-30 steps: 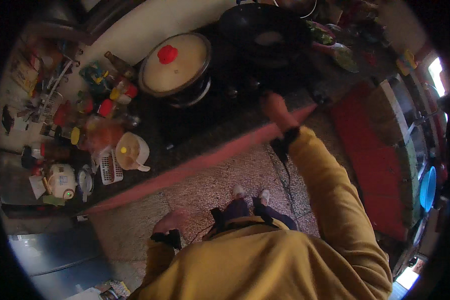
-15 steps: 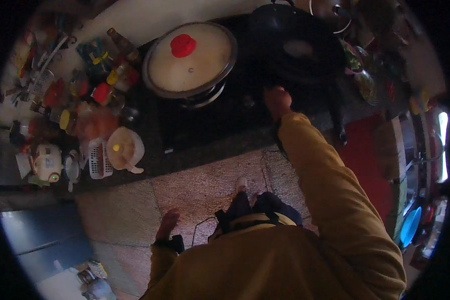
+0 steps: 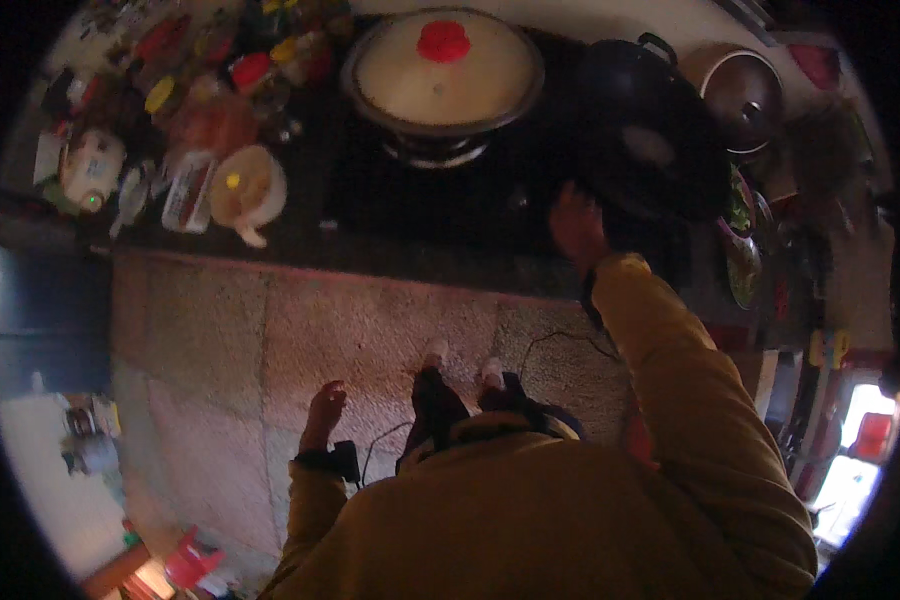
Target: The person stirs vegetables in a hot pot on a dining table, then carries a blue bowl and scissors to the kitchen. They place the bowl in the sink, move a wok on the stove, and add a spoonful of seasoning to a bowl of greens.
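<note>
Right hand (image 3: 577, 222), outstretched toward eleven o'clock near the black wok (image 3: 652, 130), grip not discernible; left hand (image 3: 324, 410) above the floor (image 3: 370, 320), pointing toward one o'clock, grip loosely parted.

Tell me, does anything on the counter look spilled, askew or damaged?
Nothing stands out: the red-knobbed lid looks seated, and the black wok shows no visible damage. The dark counter might hide small spills.

Right hand (image 3: 578, 222) reaching over the front of a black stovetop (image 3: 420, 205) just beside a dark wok (image 3: 650, 145), left hand (image 3: 324, 410) hanging above the floor (image 3: 350, 325), red-knobbed lidded pan (image 3: 445, 90) standing left of the wok, jars (image 3: 251, 72) crowding the counter's (image 3: 300, 235) left end
</note>
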A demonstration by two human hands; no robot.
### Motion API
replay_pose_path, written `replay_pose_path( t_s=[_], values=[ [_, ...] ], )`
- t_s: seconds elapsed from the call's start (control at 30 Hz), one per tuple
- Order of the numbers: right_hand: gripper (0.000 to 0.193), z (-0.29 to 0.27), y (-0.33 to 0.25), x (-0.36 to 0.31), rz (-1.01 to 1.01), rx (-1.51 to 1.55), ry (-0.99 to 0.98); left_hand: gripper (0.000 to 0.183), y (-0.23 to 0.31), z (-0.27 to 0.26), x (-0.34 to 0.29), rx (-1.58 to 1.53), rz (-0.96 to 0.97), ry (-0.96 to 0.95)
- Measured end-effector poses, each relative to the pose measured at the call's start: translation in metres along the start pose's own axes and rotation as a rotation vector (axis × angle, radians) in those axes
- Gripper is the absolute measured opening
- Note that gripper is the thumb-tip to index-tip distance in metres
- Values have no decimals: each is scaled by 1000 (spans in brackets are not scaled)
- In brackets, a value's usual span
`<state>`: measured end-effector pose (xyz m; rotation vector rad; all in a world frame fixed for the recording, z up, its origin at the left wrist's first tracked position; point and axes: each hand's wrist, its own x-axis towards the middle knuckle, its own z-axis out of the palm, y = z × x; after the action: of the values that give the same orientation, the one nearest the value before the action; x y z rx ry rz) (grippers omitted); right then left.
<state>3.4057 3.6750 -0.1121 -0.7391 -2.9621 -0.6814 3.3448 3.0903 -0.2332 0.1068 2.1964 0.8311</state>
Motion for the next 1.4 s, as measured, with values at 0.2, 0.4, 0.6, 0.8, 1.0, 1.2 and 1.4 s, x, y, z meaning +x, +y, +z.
replay_pose_path(
  t_s=[0.2,0.4,0.6,0.8,1.0,1.2,1.4],
  values=[
    [58,-3,3,4,-80,-28,-93,35,0,70,-104,-189,-303,-218],
    [55,4,3,10,63,222,-70,33,-27,104,-132,-168,-298,-237],
    [54,3,7,12,8,322,-105,29,-36,104,-144,-174,-108,37],
    [53,15,12,21,34,373,-139,31,-70,114,-178,-177,-252,5],
    [54,21,14,21,36,413,-102,35,-107,131,-209,-178,-397,-64],
    [52,25,16,22,-59,293,-69,33,-104,133,-216,-324,-385,0],
    [53,18,16,22,38,352,-104,29,-117,134,-205,-236,-287,32]
  ],
)
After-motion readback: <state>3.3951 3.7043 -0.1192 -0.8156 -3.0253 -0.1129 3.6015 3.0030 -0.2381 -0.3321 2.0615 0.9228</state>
